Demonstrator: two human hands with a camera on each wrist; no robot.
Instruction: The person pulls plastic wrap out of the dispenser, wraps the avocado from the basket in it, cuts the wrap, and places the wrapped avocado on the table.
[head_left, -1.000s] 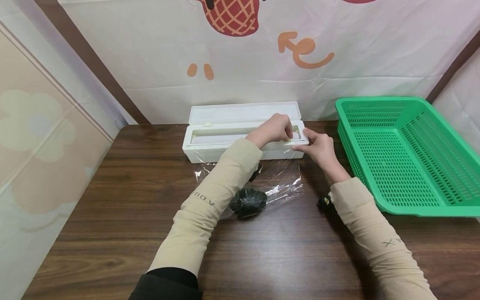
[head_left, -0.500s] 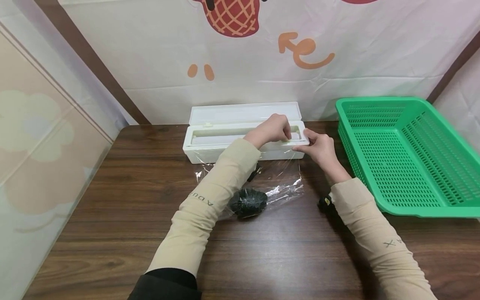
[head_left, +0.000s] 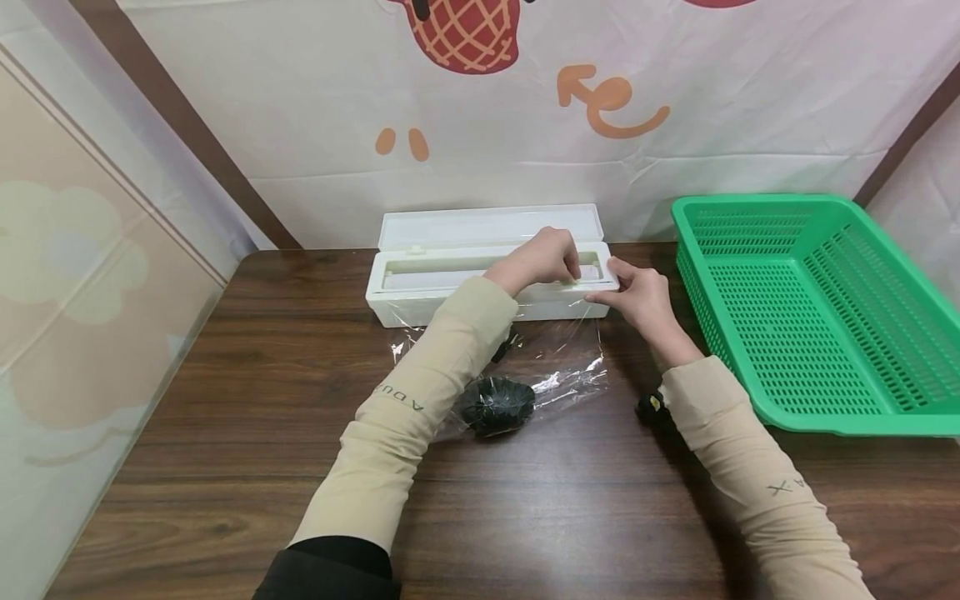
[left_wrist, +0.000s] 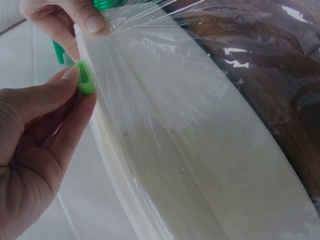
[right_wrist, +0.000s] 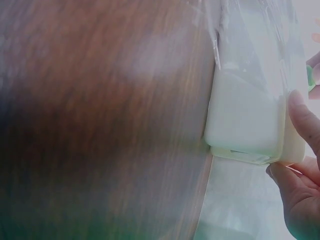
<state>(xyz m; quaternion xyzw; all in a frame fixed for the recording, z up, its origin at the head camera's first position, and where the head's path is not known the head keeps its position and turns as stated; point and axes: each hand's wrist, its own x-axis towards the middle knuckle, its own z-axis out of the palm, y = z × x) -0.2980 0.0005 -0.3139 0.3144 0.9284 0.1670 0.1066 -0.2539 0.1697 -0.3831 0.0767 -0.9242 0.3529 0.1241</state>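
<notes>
A white box (head_left: pixel 416 312) stood lid (head_left: pixel 480 223) open
Before the box lay a dark bundle (head_left: pixel 497 406) in clear film (head_left: pixel 581 382), its contents unclear, the film partly hidden by the left sleeve (head_left: pixel 405 392); right of the box a green basket (head_left: pixel 840 422) was cut off by the view; the right hand (head_left: pixel 643 298) gripped the box's right end; at the box's front rim the left hand (head_left: pixel 538 260) pinched a green slider (left_wrist: pixel 86 84)

Grn basket (head_left: pixel 795 342) on brn tbl (head_left: pixel 540 525), R side; wht cloth (head_left: pixel 300 100) w/ red & orange prints (head_left: pixel 468 42) at far side.
</notes>
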